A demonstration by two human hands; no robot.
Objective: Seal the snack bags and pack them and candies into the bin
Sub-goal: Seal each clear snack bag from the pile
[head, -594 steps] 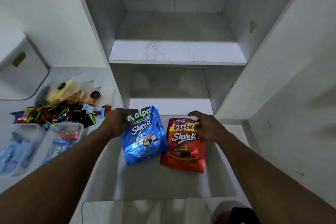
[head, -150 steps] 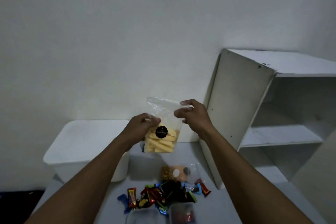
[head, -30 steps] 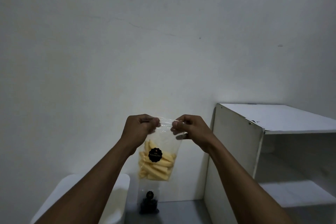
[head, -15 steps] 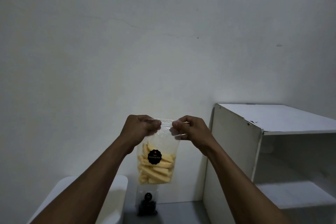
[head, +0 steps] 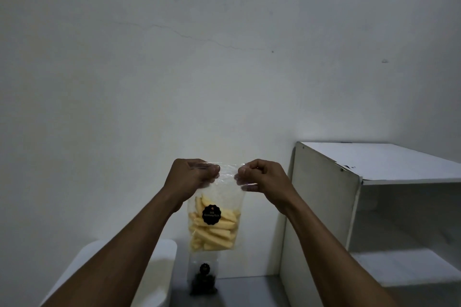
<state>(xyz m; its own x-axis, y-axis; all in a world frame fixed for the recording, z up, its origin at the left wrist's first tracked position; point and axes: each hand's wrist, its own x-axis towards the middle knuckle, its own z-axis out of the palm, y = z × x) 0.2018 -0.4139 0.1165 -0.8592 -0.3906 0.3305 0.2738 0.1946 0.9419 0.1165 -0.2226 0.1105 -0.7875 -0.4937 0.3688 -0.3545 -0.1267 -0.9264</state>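
Observation:
A clear snack bag [head: 214,229] of pale yellow sticks with a round black label hangs upright in front of the wall. My left hand [head: 192,177] pinches the bag's top strip at its left end. My right hand [head: 262,174] pinches the same strip at its right end. Below it, a second clear bag [head: 203,279] with dark contents and a black label stands on the grey surface against the wall. The white bin [head: 159,271] with its lid on sits at the lower left, partly behind my left forearm. No candies are in view.
A white open shelf unit [head: 331,207] stands at the right, its side panel close to my right forearm. The plain white wall [head: 224,70] fills the upper view. A strip of grey surface [head: 249,291] shows between bin and shelf.
My right hand has slid a little to the right along the bag's top strip, widening the gap between my hands. The bag still hangs at about the same height.

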